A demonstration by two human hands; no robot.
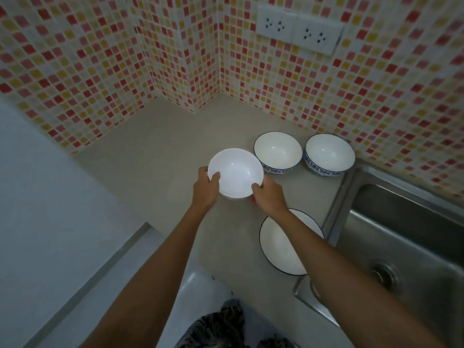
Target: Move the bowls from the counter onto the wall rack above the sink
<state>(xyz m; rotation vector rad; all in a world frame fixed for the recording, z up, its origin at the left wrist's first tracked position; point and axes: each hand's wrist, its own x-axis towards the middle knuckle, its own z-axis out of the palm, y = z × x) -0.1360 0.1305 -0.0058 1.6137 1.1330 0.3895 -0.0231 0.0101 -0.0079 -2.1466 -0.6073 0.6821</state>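
A plain white bowl [236, 173] is held above the beige counter [155, 151] by both hands. My left hand [206, 188] grips its left rim with the thumb inside. My right hand [270, 197] grips its lower right rim. Two white bowls with blue patterned sides stand behind it near the tiled wall, one in the middle [277, 153] and one to the right [329, 154]. A wide white dish with a dark rim [281, 249] lies on the counter near the sink, partly hidden by my right forearm. No wall rack is in view.
A steel sink [401, 234] with a drain sits at the right. Mosaic tile walls meet in a corner behind the counter, with a double power outlet [298, 30] high on the right wall. The counter's front edge runs at lower left.
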